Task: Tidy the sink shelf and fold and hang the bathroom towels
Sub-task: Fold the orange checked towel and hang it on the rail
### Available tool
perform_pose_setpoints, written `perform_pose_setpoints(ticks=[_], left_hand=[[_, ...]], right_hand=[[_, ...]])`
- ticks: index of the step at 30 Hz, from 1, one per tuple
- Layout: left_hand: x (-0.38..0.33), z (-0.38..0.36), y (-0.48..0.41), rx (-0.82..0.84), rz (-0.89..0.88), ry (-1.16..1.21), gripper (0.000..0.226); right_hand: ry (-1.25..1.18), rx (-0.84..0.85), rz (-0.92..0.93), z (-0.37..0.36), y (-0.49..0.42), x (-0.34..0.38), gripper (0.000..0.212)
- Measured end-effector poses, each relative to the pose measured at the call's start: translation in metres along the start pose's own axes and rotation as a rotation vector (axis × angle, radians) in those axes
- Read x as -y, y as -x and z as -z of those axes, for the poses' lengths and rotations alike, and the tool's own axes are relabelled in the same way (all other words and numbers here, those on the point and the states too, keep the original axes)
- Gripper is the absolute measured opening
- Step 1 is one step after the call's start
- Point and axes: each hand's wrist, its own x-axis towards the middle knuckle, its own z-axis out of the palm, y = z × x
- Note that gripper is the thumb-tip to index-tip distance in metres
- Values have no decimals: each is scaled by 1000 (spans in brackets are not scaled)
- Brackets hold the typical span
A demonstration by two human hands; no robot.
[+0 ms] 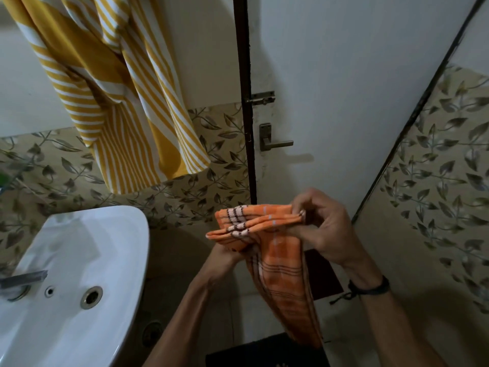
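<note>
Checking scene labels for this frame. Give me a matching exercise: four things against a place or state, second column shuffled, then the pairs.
Things
1. orange towel
2. yellow towel
3. sink
4. handle

Places or states
a. on the door
b. held by the left hand and right hand
c. hangs at upper left
d. white, at lower left

Pairs: 1-b, 2-c, 3-d, 4-a

No legible text, label or number — anywhere in view.
</note>
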Motion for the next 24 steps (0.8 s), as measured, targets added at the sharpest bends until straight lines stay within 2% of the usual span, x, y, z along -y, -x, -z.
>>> perform_pose_setpoints(ticks=[2,4,5,7,8,9,12,13,14,16,18,19,21,24], left_hand=[[-7,-7,-4,-80,-50,5,42],[-12,-11,-9,-82,-72,76,38],[-14,-13,-10,-94,-78,96,35],[-20,-13,-12,-122,-72,123,25],[-21,-10,-13,-121,-51,154,14],[-19,-6,-12,-81,-15,189,16],[-2,10,-3,159,146,134,59],[6,12,2,224,184,71,61],[12,13,7,258,207,33,52],[21,10,12,213,208,57,29],[22,7,14,113,192,101,26],[18,5,14,71,184,108,26],[13,3,13,30,184,118,22],[8,14,15,39,212,109,21]], right_hand=[[-204,-60,-59,11,-1,-3,56],[-259,33,-236,18,10,-15,91],[-222,109,-331,16,22,-25,97],[-124,171,-472,10,47,-44,80],[-105,127,-496,6,56,-51,68],[-106,42,-488,3,63,-58,58],[-211,-190,-454,-10,66,-65,34],[-278,-243,-466,-13,63,-64,35],[-345,-281,-479,-14,59,-63,44],[-409,-324,-512,-12,52,-64,65],[-363,-255,-604,-12,51,-69,74],[-342,-204,-667,-15,55,-75,70],[-389,-193,-765,-20,67,-81,49],[-577,-254,-747,-24,60,-78,36]])
